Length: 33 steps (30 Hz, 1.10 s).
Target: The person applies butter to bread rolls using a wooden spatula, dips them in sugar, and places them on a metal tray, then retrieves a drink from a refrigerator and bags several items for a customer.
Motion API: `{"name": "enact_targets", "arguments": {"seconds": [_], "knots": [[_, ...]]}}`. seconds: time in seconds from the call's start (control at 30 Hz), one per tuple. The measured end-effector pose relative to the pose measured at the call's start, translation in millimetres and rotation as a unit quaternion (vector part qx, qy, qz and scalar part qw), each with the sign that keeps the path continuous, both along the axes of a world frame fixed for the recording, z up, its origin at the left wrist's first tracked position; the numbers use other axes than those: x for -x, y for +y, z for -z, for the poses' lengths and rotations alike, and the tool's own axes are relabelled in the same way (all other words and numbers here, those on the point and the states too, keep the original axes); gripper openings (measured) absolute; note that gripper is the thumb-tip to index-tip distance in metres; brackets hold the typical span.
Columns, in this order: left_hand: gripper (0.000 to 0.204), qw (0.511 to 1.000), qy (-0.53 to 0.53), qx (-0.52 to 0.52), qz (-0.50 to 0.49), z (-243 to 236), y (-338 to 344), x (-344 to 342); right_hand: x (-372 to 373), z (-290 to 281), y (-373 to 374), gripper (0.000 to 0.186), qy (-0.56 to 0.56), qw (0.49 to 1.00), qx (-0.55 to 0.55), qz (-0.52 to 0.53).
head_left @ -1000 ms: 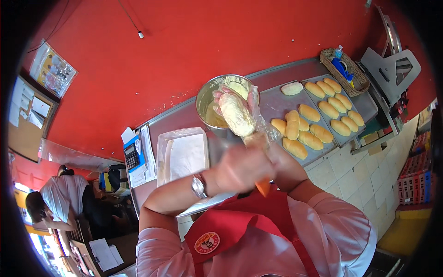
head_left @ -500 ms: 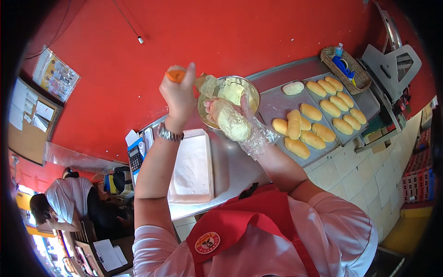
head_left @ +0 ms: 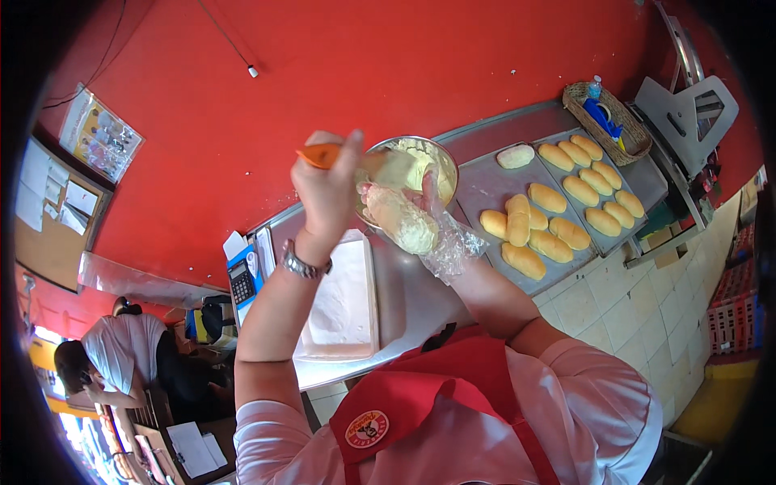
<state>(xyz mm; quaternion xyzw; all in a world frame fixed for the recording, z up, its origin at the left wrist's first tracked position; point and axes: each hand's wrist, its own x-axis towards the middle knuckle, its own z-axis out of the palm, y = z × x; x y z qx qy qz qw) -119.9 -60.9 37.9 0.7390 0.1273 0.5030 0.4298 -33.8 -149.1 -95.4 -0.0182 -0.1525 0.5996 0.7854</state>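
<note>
My left hand (head_left: 325, 187), with a metal watch on its wrist, is closed round the orange handle (head_left: 317, 155) of a spatula, whose blade (head_left: 380, 164) is over a steel bowl (head_left: 452, 160) of pale cream (head_left: 422, 152). My right hand (head_left: 444, 238), in a clear plastic glove, cradles a cream-smeared bread roll (head_left: 400, 220) at the bowl's near side. To the right, two metal trays (head_left: 481, 182) hold several golden rolls (head_left: 547, 197) and one pale coated roll (head_left: 515, 156). A white-lined shallow tray (head_left: 339, 307) lies on the steel counter (head_left: 412, 295) below my hands.
A wicker basket (head_left: 578, 99) with a bottle stands behind the trays, beside a metal appliance (head_left: 679, 121). A calculator (head_left: 241, 282) lies at the counter's left end. At lower left a co-worker (head_left: 121, 356) bends beside a desk. Red crates (head_left: 731, 315) stand far right.
My left hand swung from low over my right forearm up to the bowl's left, then shifted slightly right and down with the spatula. My right hand still holds the roll.
</note>
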Motion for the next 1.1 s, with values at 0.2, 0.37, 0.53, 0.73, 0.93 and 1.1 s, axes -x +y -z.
{"name": "enact_targets", "arguments": {"seconds": [0.2, 0.37, 0.53, 0.73, 0.93, 1.1], "knots": [[0.023, 0.996, 0.05, -0.035, -0.057, 7.0, 27.9, -3.6, 8.2, -0.8, 8.2, 0.103, 0.041, 0.999, -0.028, -0.014], [0.006, 0.925, 0.154, -0.315, 0.146, 64.2, -34.9, 52.1, -6.0, 22.4, 6.2, 0.087, 0.036, 0.998, 0.007, 0.05], [0.018, 0.942, 0.017, -0.334, -0.011, 70.6, -54.4, 72.9, 8.3, -6.8, 7.5, 0.076, 0.056, 0.998, -0.015, 0.021], [0.024, 0.967, -0.1, 0.234, -0.028, 8.7, 74.0, 38.1, 28.7, -33.9, -10.2, 0.077, 0.097, 0.994, 0.042, -0.018], [0.013, 0.882, 0.034, -0.465, 0.067, 69.5, -52.0, 84.1, 14.6, -8.1, 13.8, 0.076, 0.085, 0.994, -0.045, 0.048], [0.022, 0.984, -0.053, -0.163, -0.043, 46.1, -21.8, 61.7, 13.1, -13.1, 15.4, 0.075, 0.075, 0.994, -0.075, 0.018]]}}
